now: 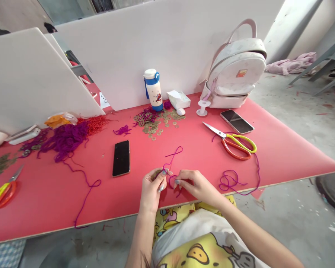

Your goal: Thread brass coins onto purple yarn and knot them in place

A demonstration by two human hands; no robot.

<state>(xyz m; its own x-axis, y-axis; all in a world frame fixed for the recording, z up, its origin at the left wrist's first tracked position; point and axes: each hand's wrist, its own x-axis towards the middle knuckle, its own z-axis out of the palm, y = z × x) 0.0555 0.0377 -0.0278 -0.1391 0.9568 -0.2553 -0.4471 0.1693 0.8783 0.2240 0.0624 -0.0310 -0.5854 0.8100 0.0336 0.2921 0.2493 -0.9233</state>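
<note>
My left hand and my right hand meet near the front edge of the red table. Both pinch a thin purple thread that loops up and away from my fingers. A small round thing shows between my left fingers, perhaps a coin; I cannot make it out clearly. A black phone lies just left of my left hand. More purple thread curls to the right of my right hand.
Orange and yellow scissors and a second phone lie at the right. A pile of brass coins, a white and blue bottle, a tissue pack, an empty spool and a white backpack stand behind. Purple and red thread heaps and other scissors lie left.
</note>
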